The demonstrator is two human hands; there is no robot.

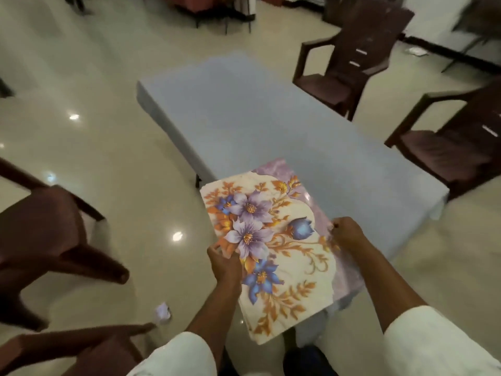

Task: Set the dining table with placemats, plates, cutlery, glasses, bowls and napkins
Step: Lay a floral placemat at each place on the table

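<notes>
A floral placemat [271,248], cream with purple and blue flowers, tilts above the table's near corner.

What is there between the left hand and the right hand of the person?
In the head view, the floral placemat spans the gap: the left hand grips its left edge, the right hand its right edge.

A glossy cream floor [130,185] carries bright spots of reflected light. The long bench [271,118] wears a pale blue cloth. Two dark brown chairs [349,58] stand along its right side, and more brown chairs [46,234] stand on the left. A crumpled paper [162,312] lies on the floor. More furniture stands blurred at the far end.
</notes>
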